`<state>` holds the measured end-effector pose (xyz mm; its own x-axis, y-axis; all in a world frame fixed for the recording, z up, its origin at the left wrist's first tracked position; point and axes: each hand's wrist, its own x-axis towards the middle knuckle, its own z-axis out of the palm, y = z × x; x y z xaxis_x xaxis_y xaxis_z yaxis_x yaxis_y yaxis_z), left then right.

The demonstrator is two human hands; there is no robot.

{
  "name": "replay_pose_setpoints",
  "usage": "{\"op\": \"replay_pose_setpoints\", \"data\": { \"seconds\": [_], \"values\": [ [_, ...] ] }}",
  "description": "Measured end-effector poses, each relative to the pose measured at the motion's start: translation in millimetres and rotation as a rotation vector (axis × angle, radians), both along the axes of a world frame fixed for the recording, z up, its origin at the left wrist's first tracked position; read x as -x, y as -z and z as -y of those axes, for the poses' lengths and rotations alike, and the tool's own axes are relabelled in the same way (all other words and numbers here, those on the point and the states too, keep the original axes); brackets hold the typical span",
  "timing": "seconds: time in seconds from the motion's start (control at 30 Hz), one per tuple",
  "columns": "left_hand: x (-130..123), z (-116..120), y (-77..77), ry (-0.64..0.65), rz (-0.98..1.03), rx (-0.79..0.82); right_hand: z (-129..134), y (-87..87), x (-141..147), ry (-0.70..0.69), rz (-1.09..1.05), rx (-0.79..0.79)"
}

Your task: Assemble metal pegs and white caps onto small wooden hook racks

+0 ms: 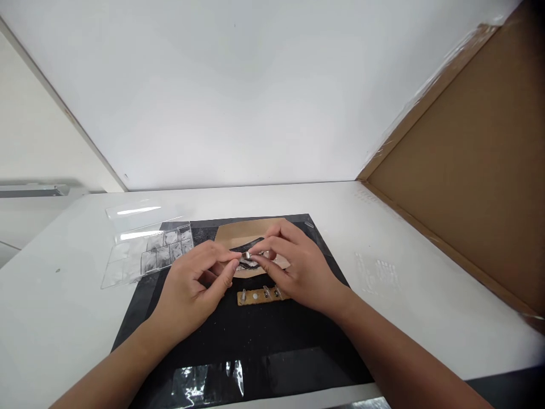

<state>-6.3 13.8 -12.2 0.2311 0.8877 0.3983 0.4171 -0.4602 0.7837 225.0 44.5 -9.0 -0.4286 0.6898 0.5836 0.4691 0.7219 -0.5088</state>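
My left hand (191, 281) and my right hand (298, 264) meet over the black mat. Between their fingertips is a small shiny, silvery-white piece (246, 255), pinched from both sides; its kind is too small to make out. Behind and below the fingers lies a tan paper sheet or tray (238, 232) with dark and pale material on it, partly hidden by the hands. Just nearer to me sits a brown strip (249, 299) bearing several small clear and white pieces. My right hand covers the strip's right end.
A clear compartment box (164, 257) with small bags inside overlaps the left edge of the black mat (238, 341). Its clear lid (134, 211) lies behind it. Cardboard (468, 187) stands along the right, and a white wall (238, 96) rises behind the white table (426, 295).
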Motion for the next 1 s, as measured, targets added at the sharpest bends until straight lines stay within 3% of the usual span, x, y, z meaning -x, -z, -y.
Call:
{"op": "replay_pose_setpoints", "data": {
  "seconds": [0.13, 0.3, 0.37, 0.43, 0.57, 0.73, 0.9, 1.0],
  "values": [
    [4, -1, 0.6, 0.058, -0.174, -0.300, -6, -6.4, -6, 0.103, -0.064, 0.144],
    [6, -3, 1.6, 0.291, -0.423, -0.394, 7, -16.7, -11, 0.233, -0.191, 0.280],
    [7, -4, 4.3, 0.315, -0.490, -0.415, 23, -17.2, -11, 0.284, -0.221, 0.289],
    [7, -4, 6.9, 0.315, -0.513, -0.426, 41, -12.9, -10, 0.346, -0.210, 0.262],
    [8, -3, 8.4, 0.291, -0.518, -0.435, 65, 6.0, -3, 0.304, -0.178, 0.295],
    [13, -5, 5.0, 0.303, -0.538, -0.431, 64, 27.2, 10, 0.304, -0.100, 0.204],
    [18, -8, -2.8, 0.295, -0.526, -0.481, 62, 36.3, 17, 0.442, 0.076, 0.112],
    [18, -7, -6.1, 0.288, -0.500, -0.522, 65, 41.1, 19, 0.450, 0.134, 0.045]
  ]
}}
